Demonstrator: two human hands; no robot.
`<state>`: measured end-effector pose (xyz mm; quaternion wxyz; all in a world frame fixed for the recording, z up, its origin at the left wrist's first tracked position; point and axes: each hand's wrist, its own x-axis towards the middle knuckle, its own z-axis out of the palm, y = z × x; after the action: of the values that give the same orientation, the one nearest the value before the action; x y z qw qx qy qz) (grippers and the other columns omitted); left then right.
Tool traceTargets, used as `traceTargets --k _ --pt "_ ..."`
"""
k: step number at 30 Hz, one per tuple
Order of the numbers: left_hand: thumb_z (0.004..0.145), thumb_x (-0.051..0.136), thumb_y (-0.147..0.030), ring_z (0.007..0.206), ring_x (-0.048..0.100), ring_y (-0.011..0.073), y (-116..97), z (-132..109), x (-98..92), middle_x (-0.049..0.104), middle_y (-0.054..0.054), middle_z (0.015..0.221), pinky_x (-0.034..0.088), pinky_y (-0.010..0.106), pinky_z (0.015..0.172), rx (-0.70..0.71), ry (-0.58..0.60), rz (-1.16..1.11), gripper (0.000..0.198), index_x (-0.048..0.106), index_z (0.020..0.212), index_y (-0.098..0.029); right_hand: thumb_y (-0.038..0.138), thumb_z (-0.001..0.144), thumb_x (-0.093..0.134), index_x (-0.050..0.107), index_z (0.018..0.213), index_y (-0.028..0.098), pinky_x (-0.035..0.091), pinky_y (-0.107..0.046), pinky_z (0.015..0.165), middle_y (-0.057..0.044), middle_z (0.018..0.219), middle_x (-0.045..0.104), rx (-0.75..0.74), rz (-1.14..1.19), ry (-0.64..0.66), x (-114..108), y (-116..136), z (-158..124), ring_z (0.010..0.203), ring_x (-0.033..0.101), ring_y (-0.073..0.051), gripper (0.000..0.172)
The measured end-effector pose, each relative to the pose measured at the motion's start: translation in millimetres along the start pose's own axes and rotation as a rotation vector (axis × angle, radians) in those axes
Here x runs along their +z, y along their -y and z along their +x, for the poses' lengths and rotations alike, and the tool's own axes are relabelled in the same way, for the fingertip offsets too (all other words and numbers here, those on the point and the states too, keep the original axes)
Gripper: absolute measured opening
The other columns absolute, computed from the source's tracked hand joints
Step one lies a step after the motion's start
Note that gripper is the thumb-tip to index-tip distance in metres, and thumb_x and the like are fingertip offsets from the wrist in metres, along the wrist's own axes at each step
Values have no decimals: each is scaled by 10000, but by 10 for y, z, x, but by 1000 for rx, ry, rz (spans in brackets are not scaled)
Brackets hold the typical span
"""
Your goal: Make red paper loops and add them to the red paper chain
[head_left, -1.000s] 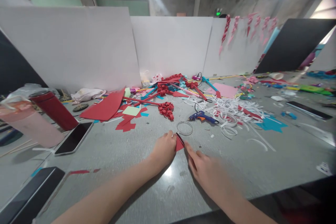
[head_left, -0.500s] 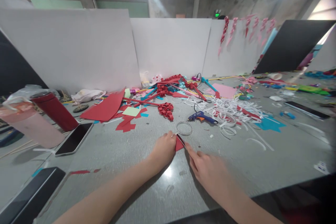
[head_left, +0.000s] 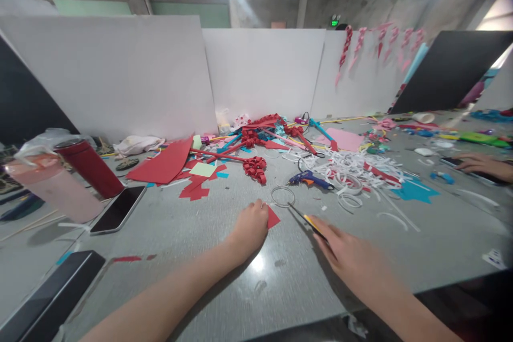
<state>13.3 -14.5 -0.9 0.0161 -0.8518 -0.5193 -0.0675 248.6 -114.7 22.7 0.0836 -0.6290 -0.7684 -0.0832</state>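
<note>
One red paper [head_left: 273, 217] juts at three o'clock from your curled left hand [head_left: 251, 224]; your closed right hand [head_left: 340, 246] grips one tool [head_left: 311, 224].

tabletop [head_left: 276, 291] between the forearms [head_left: 188, 280] leaves room to pass; glue gun [head_left: 316, 179] and white strips [head_left: 352, 163] obstruct beyond.

Green-lit sign [head_left: 335, 21], far background, showing above the right-hand white panel [head_left: 368, 91]: glowing characters, too small and blurred to read with certainty. Small white piece [head_left: 494, 259] near the front edge of the table [head_left: 288, 299], far right: dark marks, illegible. No brand, label or number readable.
</note>
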Motion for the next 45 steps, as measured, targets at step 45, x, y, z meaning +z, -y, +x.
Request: traceTargets --k 45 --pt "1036 466 -223 1313 557 236 631 -51 15 652 91 1358 460 437 1114 448 -234 -406 335 665 1305 -223 212 979 464 696 751 219 321 -500 828 -150 914 686 -41 -290 -283 270 -1471 353 921 567 -311 326"
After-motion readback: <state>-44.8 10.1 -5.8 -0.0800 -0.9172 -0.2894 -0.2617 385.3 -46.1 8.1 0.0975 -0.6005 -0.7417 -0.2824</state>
